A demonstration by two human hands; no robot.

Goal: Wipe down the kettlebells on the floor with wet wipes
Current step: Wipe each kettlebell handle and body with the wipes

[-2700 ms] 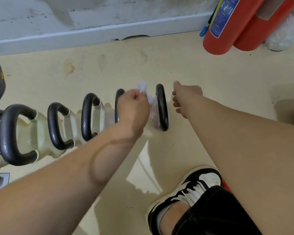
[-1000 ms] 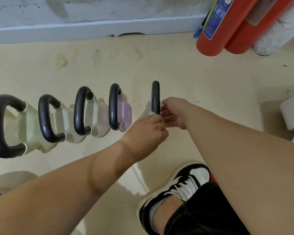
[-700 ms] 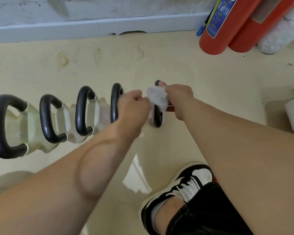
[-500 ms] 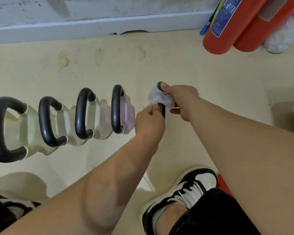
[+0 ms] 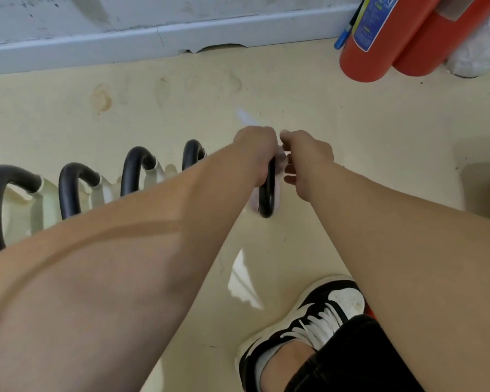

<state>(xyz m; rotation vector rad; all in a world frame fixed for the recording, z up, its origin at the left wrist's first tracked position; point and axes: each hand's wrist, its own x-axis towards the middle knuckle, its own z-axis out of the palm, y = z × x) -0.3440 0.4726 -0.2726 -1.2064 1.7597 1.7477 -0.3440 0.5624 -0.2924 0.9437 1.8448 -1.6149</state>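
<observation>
The end kettlebell (image 5: 267, 205) stands on the floor (image 5: 379, 142), last on the right in a row, with a small gap between it and the other kettlebells (image 5: 135, 172). Both hands meet near the top of its black handle (image 5: 270, 179). The left hand (image 5: 255, 152) is closed in a fist over the top of the handle. A blurry white bit of wipe (image 5: 244, 116) sticks out above it, so I think this hand is holding the wipe and rubbing the handle with it. The handle is where people grab, so it makes sense to clean there. The right hand (image 5: 309, 159) sits just beside the kettlebell with its fingers (image 5: 290, 179) curled in. It may be there to stop the kettlebell from tipping. I cannot tell if it is grabbing the kettlebell, pinching the wipe, or holding nothing. The wipe looks smeared, maybe because it is moving fast, and the fist hides most of it. The top of the handle is hidden too. Only thin pale pink bits of the kettlebell's body show beside the handle. The left arm covers the lower parts of the other kettlebells, and the far-left one is cut off at the edge. A shoe (image 5: 309, 315) is planted close by. Two red fire extinguishers (image 5: 379, 43) stand by the wall with their tops cut off.
</observation>
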